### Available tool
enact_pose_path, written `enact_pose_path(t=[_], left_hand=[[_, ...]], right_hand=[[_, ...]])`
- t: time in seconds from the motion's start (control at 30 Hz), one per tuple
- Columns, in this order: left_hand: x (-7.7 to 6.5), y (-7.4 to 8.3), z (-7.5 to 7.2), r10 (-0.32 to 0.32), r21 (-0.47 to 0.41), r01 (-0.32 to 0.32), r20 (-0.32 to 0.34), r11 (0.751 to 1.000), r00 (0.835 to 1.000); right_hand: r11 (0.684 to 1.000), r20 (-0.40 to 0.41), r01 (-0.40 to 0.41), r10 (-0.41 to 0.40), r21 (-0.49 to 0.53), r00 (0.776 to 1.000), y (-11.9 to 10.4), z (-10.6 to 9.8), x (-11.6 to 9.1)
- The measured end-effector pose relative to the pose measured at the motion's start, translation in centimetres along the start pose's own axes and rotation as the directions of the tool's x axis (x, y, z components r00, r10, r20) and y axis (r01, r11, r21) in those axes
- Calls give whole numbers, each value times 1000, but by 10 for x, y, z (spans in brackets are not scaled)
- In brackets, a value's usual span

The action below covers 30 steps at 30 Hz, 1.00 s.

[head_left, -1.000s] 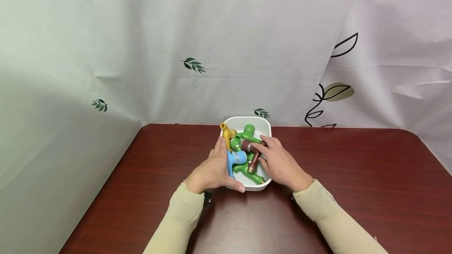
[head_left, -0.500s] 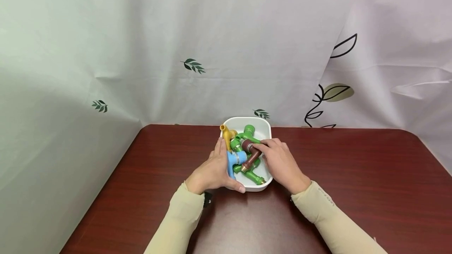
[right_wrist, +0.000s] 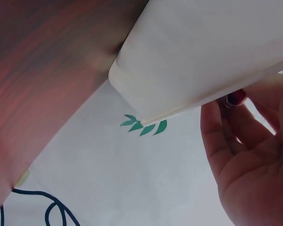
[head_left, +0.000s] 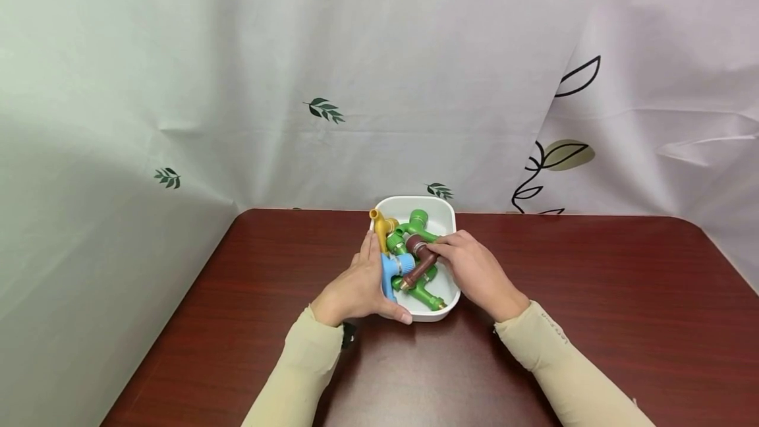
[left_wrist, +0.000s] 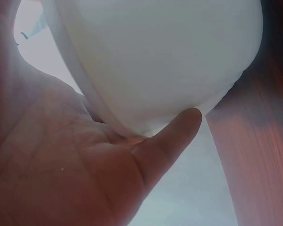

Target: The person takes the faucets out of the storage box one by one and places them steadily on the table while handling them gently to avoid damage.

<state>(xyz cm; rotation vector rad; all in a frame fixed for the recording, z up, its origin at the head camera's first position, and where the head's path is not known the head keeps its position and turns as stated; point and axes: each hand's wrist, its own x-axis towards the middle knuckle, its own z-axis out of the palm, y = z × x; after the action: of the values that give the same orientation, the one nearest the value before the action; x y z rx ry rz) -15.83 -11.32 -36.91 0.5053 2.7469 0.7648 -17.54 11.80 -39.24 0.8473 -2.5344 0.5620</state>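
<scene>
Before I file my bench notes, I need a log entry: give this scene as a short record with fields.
Container: white tray
Contents: yellow tap, blue tap, green taps, brown tap
Left hand: rests against the tray's left side
Right hand: pinches the brown tap
Surface: dark red table
Backdrop: white sheet with leaf prints

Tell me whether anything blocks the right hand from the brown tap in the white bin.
Nothing visible does. The right hand reaches over the rim of the white bin and holds the brown tap, which lies across the top of a green tap, not under it.
</scene>
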Motion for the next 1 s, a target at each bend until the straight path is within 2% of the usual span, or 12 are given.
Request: enact_pose_path(t=[1.0], left_hand=[[0,0,0,-14,-21,14,3,1000,1000]], right_hand=[[995,-145,-7,22,99,989,11,-10,-4]])
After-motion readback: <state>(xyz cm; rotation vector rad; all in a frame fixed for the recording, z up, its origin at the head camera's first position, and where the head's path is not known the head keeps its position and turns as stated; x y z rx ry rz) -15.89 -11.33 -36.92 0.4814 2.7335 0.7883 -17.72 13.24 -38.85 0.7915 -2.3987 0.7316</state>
